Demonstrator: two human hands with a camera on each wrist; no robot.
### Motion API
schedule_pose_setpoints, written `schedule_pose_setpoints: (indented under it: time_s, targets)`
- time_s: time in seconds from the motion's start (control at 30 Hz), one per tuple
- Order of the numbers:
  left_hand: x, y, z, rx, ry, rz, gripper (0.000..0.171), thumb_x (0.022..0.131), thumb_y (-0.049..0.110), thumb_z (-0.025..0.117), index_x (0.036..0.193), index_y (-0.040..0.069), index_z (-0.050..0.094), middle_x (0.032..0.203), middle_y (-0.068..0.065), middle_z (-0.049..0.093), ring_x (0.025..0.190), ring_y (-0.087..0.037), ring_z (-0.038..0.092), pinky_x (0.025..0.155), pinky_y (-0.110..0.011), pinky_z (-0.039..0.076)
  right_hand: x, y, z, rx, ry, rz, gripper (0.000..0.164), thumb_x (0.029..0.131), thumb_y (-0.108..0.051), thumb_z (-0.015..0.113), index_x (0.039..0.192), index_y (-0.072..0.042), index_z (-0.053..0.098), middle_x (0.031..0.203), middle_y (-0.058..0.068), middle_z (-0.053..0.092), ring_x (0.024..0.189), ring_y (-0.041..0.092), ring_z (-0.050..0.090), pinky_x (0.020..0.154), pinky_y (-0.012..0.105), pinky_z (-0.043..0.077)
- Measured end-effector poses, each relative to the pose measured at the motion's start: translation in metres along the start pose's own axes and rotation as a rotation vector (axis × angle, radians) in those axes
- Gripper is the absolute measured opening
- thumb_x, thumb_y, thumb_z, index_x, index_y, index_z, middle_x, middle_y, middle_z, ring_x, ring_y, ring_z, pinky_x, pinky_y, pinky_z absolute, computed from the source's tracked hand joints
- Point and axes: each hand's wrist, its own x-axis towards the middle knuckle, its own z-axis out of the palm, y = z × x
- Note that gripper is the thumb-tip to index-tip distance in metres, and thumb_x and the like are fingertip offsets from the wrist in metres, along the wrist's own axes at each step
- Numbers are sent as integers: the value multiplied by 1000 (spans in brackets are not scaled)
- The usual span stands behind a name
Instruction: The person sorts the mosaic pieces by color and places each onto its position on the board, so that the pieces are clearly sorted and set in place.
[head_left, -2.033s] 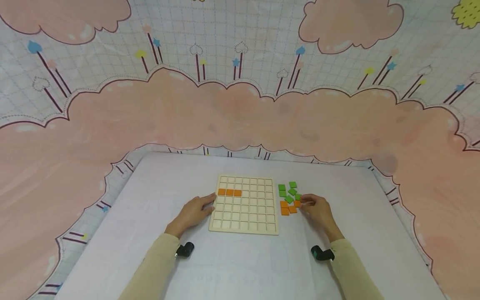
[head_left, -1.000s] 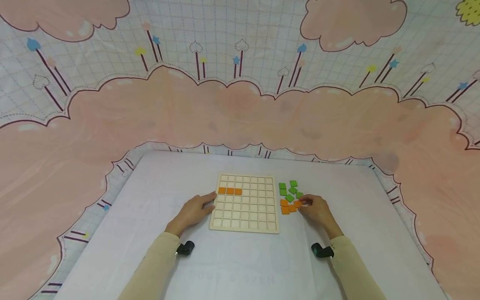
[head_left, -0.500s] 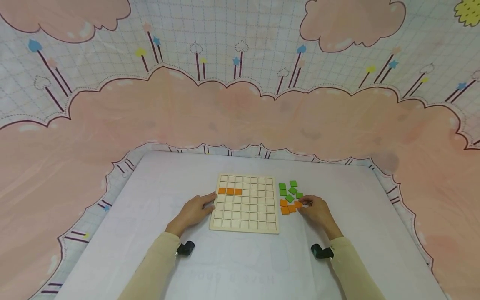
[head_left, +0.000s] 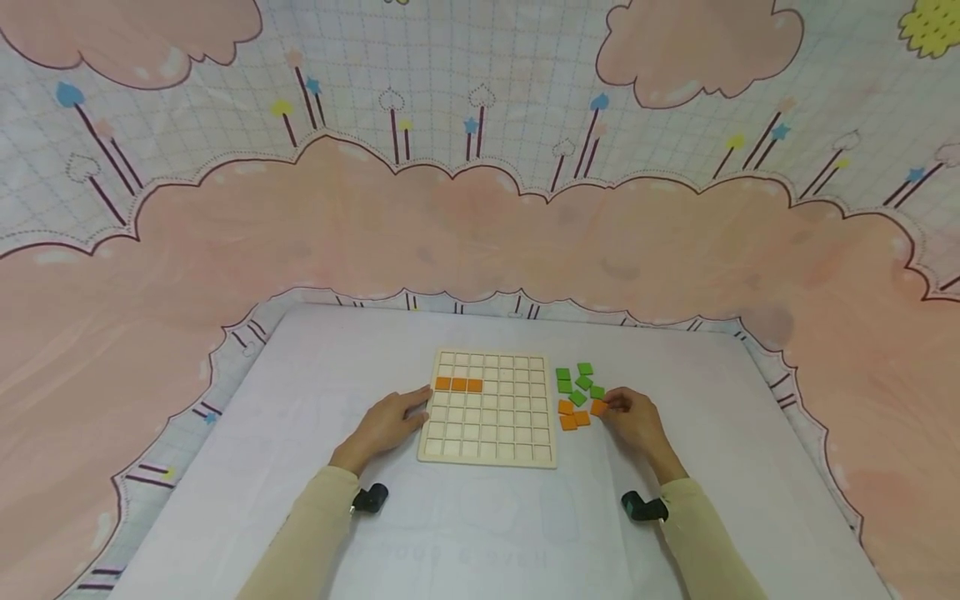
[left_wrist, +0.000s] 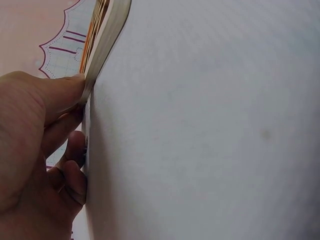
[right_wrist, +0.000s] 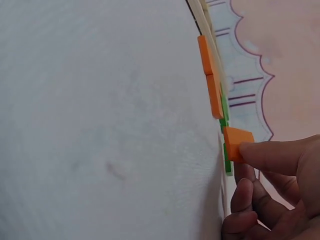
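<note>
A pale wooden grid board (head_left: pixel 487 463) lies on the white table. Three orange tiles (head_left: pixel 459 384) fill a row at its left side. My left hand (head_left: pixel 386 423) rests at the board's left edge, thumb and index fingertip against the rim; the left wrist view shows its other fingers loosely bent. To the board's right, my right hand (head_left: pixel 636 417) pinches an orange tile (right_wrist: pixel 237 142) between thumb and finger. That tile is tilted up off the table in the right wrist view. Other orange tiles (head_left: pixel 568 422) and several green tiles (head_left: pixel 577 398) lie loose beside it.
The white table (head_left: pixel 480 533) reaches back to a pink and white patterned cloth (head_left: pixel 480 242). A small black device (head_left: pixel 371 498) is strapped at my left wrist, another black device (head_left: pixel 643 506) at my right.
My right hand has taken hold of the nearest orange tile and drawn it slightly right, away from the other orange ones. The left hand and the board have stayed in place.
</note>
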Motion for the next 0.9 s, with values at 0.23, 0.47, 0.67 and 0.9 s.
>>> schedule_pose_setpoints:
  time_s: [0.23, 0.47, 0.67, 0.9]
  targets:
    - [0, 1, 0, -2, -3, -10, 52, 97, 28, 62, 146, 18, 48, 152, 0, 48, 133, -35, 50, 109, -54, 41, -1, -5, 0, 59, 25, 0, 17, 89, -5, 65, 106, -1, 66, 103, 18, 69, 90, 24, 61, 73, 24, 48]
    - [-1, 1, -1, -9, -1, -12, 51, 97, 27, 62, 145, 18, 49, 152, 1, 47, 135, -36, 48, 111, -55, 39, -3, -20, -1, 130, 19, 13, 20, 92, -9, 66, 110, -1, 65, 108, 18, 68, 95, 26, 61, 77, 24, 48]
    - [-1, 1, -1, -17, -2, -5, 51, 97, 27, 62, 145, 17, 49, 153, 2, 46, 136, -35, 47, 113, -54, 37, 0, -32, 5, 188, 9, 48, 21, 93, -11, 66, 112, -3, 64, 112, 17, 67, 97, 24, 61, 80, 24, 50]
    - [0, 1, 0, -9, -7, -1, 51, 97, 26, 62, 145, 17, 49, 152, 2, 46, 137, -35, 46, 113, -54, 38, 1, -42, 13, 227, -8, 21, 21, 92, -12, 67, 110, -2, 65, 109, 17, 68, 94, 23, 63, 76, 24, 49]
